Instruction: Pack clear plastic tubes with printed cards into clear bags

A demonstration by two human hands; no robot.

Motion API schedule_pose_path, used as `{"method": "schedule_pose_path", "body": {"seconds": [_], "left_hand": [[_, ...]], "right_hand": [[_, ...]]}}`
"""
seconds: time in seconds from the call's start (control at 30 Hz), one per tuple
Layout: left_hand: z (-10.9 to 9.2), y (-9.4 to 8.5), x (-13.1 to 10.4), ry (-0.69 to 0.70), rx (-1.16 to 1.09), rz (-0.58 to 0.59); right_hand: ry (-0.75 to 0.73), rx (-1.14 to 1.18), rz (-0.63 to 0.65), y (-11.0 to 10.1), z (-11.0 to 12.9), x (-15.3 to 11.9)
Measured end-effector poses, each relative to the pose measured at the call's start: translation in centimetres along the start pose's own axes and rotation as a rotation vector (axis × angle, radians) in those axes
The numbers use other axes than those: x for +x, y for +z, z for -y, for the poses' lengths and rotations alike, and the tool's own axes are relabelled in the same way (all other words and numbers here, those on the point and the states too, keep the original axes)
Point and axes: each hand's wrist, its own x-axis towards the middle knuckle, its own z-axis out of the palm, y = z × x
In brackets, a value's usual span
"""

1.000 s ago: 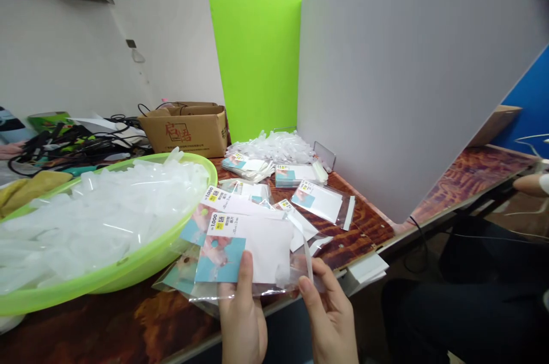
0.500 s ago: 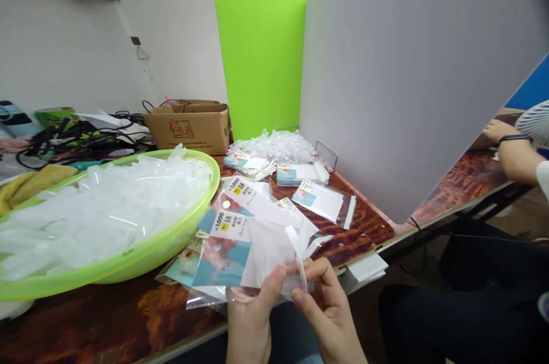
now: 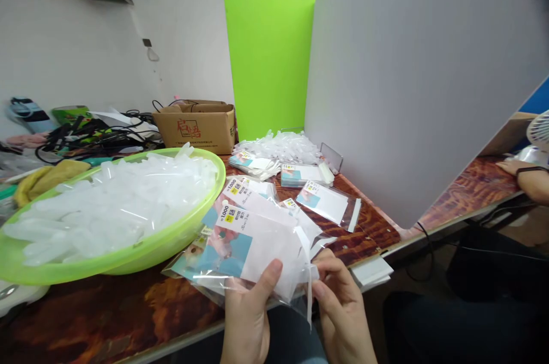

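My left hand point(image 3: 253, 307) is closed on the lower edge of a clear plastic bag point(image 3: 268, 249), its thumb lying on top. Inside the bag is a printed card with a blue and pink picture and a "1,000" price. My right hand point(image 3: 338, 295) pinches the bag's open end at the right, by its white adhesive strip point(image 3: 309, 295). Beneath it, more carded bags point(image 3: 253, 195) lie overlapping at the table edge. Another bag point(image 3: 328, 204) rests flat farther back, in front of a stack of carded bags point(image 3: 302, 175).
A green basin point(image 3: 189, 226) heaped with translucent white plastic pieces point(image 3: 124, 204) stands at the left. More such pieces point(image 3: 283, 146) are piled at the back, near a cardboard box point(image 3: 195, 129). A grey partition point(image 3: 398, 78) borders the right; beyond it is another person's hand point(image 3: 514, 166).
My right hand has shifted right and slightly down along the bag's end. The strip there, curled upright before, now hangs downward. The camera view has turned a little to the left.
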Motion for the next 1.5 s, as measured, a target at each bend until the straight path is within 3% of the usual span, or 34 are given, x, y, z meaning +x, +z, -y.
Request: {"method": "schedule_pose_path", "body": {"seconds": [0.23, 0.47, 0.63, 0.73, 0.93, 1.03, 1.13, 1.3, 1.5], "left_hand": [[-0.1, -0.1, 0.2, 0.022, 0.019, 0.013], [0.1, -0.8, 0.8, -0.083, -0.018, 0.071], [0.5, -1.3, 1.4, -0.108, -0.026, 0.081], [0.0, -1.5, 1.2, -0.119, -0.080, 0.073], [0.2, -1.8, 0.9, -0.157, -0.089, 0.185], [1.5, -1.5, 0.6, -0.160, 0.002, 0.267], [2.3, -0.9, 0.3, -0.130, 0.057, 0.256], [2.1, -0.1, 0.0, -0.195, 0.080, 0.275], [1.9, -0.3, -0.2, -0.232, 0.081, 0.302]], "right_hand": [[0.088, -0.078, 0.096, -0.1, 0.9, 0.4], [-0.068, -0.263, 0.213, 0.1, -0.7, 0.3], [-0.100, -0.368, 0.061, 0.2, -1.4, -0.1], [-0.077, -0.398, 0.047, 0.4, -1.0, -0.4], [-0.111, -0.389, -0.097, 0.7, -1.1, -1.0], [-0.010, -0.309, -0.071, 0.9, -1.5, -0.5], [0.098, -0.208, -0.014, 0.9, -2.0, 0.2], [-0.058, -0.353, -0.180, 0.2, -2.8, 0.5], [-0.176, -0.456, -0.201, -0.2, -2.2, 0.3]]}}
